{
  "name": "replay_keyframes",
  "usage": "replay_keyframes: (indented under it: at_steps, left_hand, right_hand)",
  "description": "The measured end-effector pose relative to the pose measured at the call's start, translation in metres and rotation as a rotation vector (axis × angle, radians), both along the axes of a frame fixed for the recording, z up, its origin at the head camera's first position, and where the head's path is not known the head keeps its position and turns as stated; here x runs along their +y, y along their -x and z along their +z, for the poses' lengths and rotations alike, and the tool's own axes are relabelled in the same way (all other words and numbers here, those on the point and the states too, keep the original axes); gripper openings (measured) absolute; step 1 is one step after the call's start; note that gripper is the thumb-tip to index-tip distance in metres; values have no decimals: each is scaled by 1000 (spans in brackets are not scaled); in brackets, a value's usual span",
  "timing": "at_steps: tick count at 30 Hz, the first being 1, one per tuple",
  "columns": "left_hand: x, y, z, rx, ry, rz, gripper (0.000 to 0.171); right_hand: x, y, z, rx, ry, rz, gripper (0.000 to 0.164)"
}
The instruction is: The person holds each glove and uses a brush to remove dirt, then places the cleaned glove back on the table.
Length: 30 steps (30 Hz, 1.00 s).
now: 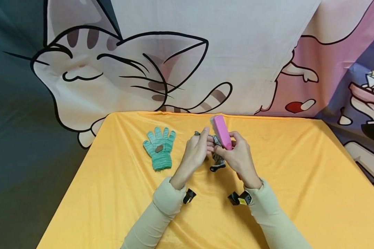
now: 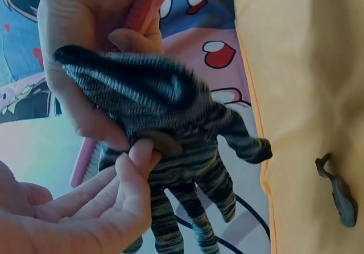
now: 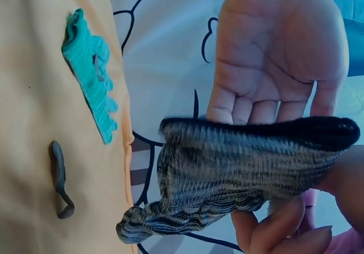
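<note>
My right hand [image 1: 241,157] holds a pink brush [image 1: 223,133], its pale bristles facing left. The same hand pinches a grey-and-black striped knit glove [image 3: 227,163] by its cuff, fingers hanging down. A flat brown patch [image 2: 162,142] marks the glove's side. My left hand [image 1: 193,152] reaches in from the left, palm up and fingers extended; its fingertips touch the glove right at that patch. In the right wrist view, the left fingers run behind the dark cuff. To the left, a green knit glove [image 1: 162,160] lies flat with a brown patch [image 1: 159,148] on it.
A dark grey-brown piece with a thin curled tail [image 2: 343,203] lies on the yellow cloth [image 1: 112,207] near the hands. The table's far edge meets a hanging backdrop [image 1: 237,69] with cartoon prints. A small black camera sits at each wrist.
</note>
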<state>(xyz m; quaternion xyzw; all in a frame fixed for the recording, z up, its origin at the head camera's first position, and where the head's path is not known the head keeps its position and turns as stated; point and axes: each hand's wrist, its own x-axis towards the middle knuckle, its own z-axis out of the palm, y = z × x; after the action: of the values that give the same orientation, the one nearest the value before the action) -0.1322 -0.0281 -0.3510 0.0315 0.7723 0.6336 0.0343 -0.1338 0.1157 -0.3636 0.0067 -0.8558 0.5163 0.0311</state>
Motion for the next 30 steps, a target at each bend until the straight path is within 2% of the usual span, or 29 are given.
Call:
replay_keyframes:
  at_steps: [5,7,10,13,15,18,21,24,26,30]
  left_hand:
    - [-1,2,0,8,-28,-25,67]
    - [-2,3,0,18,-40,-28,62]
    - [-4,6,-3,38,-5,-15,43]
    - [-7,8,-7,32,93,-5,26]
    - [-9,10,-10,-25,127,-43,27]
    - [-10,13,-16,-192,101,-156,45]
    - [-10,17,-23,-365,5,-253,63]
    - [-10,22,-30,-433,-155,-295,68]
    - [-11,25,-32,-442,-314,-311,60]
    - [-13,26,-31,-423,-615,-315,26]
  right_hand:
    - [3,2,0,-23,-2,10,43]
    - [4,3,1,-36,20,13,43]
    - [7,5,1,-64,78,7,41]
    - [10,5,2,-104,155,-13,40]
    - [11,5,4,-114,212,-23,39]
    - [13,4,6,-98,287,-27,36]
    - [14,4,7,-71,353,-28,33]
    - [14,4,8,-68,428,-33,31]
    - [14,4,8,-80,492,-34,31]
    - [14,5,9,-84,632,-36,30]
